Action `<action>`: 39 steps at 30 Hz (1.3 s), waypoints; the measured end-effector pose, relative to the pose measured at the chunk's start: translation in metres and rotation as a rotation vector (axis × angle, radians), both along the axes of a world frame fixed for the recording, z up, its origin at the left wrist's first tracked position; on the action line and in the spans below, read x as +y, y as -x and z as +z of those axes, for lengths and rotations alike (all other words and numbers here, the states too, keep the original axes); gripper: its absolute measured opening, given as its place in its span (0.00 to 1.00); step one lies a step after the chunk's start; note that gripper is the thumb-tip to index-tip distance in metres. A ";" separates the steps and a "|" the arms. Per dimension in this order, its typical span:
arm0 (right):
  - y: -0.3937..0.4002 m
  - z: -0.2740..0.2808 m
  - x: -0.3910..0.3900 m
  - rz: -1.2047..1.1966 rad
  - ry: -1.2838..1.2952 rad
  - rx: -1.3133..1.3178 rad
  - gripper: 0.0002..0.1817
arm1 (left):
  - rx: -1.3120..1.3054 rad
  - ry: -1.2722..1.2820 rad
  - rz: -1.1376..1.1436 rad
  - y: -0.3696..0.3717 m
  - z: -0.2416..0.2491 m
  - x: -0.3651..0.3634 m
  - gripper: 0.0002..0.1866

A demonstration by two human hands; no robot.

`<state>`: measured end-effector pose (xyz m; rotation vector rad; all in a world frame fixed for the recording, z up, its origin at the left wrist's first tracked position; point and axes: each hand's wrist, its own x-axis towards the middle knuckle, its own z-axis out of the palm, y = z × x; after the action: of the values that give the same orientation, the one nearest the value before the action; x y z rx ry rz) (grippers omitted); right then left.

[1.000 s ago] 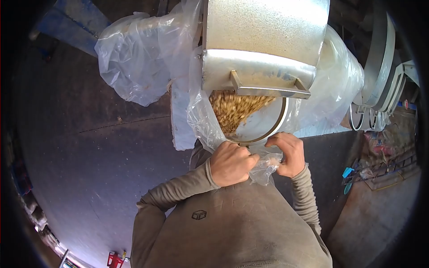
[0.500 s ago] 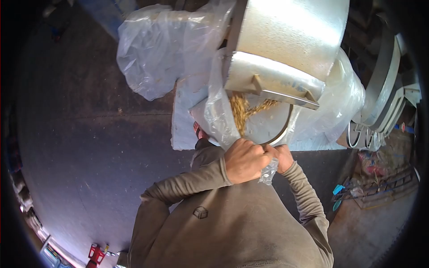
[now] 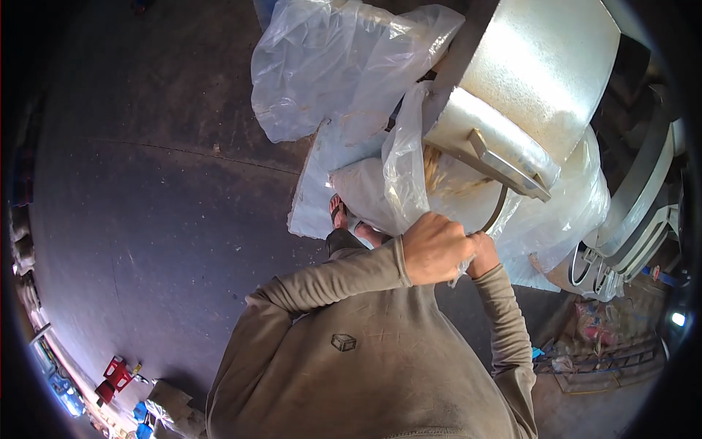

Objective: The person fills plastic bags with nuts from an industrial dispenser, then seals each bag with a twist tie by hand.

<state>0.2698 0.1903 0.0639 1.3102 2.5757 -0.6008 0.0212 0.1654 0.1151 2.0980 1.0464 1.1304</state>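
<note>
My left hand (image 3: 437, 249) is closed in a fist around the gathered edge of a clear plastic bag (image 3: 406, 161). Pressed against it, my right hand (image 3: 483, 254) also grips the bunched plastic. The bag's mouth hangs around the lower end of a shiny metal chute (image 3: 537, 80), which has a metal handle (image 3: 512, 172) on its front. Below the chute's lip, blurred golden-brown pieces (image 3: 444, 178) show inside the bag. A curved dark strip (image 3: 500, 212) runs down beside the opening. My fingertips are hidden in the plastic.
Another clear plastic bag (image 3: 322, 73) lies at upper left. Pale sheeting (image 3: 311, 197) covers the floor near my feet. More curved metal equipment (image 3: 640, 190) stands at right, above a rack-like frame (image 3: 607, 366). A red object (image 3: 117, 373) sits at lower left.
My view has turned, so the chute and bags appear farther right and tilted. Both hands keep hold of the plastic and appear slightly farther right. The golden-brown pieces look less dense under the lip.
</note>
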 end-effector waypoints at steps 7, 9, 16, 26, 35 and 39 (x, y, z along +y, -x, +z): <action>0.010 0.001 0.004 -0.097 -0.048 0.182 0.09 | 0.025 0.052 0.070 -0.006 0.005 -0.009 0.07; 0.013 -0.003 -0.002 -0.158 -0.082 0.193 0.09 | 0.053 0.108 0.153 -0.012 0.013 -0.019 0.08; 0.006 -0.018 -0.019 -0.268 -0.219 0.305 0.11 | 0.172 0.098 0.314 -0.044 0.044 -0.068 0.13; -0.050 0.072 -0.098 -0.206 -0.750 0.938 0.21 | 0.041 0.043 0.801 -0.118 0.010 -0.190 0.20; -0.183 -0.106 -0.289 -0.724 -0.211 0.822 0.25 | -0.005 0.148 0.570 -0.184 -0.008 -0.308 0.17; -0.269 -0.210 -0.423 -1.070 -0.070 0.700 0.19 | 0.023 0.184 0.560 -0.197 -0.059 -0.378 0.15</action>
<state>0.5390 -0.2326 -0.1458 2.9100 2.0629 -1.3086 0.2177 -0.2123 0.0558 1.7200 1.7451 1.1992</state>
